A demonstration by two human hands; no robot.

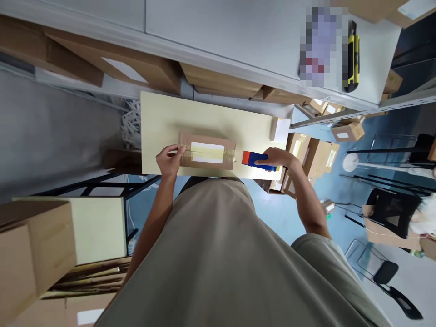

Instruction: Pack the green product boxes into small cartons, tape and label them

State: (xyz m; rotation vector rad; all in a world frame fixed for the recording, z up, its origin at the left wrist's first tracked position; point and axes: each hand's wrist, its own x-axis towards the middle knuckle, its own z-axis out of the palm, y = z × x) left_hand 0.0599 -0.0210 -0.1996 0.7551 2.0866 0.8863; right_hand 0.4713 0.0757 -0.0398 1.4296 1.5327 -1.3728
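Observation:
A brown cardboard box [204, 165] lies lengthwise on the pale yellow tabletop [160, 118]. Clear tape runs along its top, partly over a white-and-yellow label [207, 152]. My left hand [169, 159] grips the box's left end, thumb on top and fingers at the far corner. To the right of the box, and apart from it, my right hand [276, 157] is closed around a blue block-shaped tool [255, 160] with a red-orange front end pointing left. Its exact kind does not show.
Behind the tool stands a small white box [281, 130] near the table's right edge. A grey shelf [218, 27] overhangs the back, bearing a yellow-and-black utility knife [353, 56]. Several cardboard boxes [316, 154] are stacked right of the table, and a large carton [47, 240] sits at lower left.

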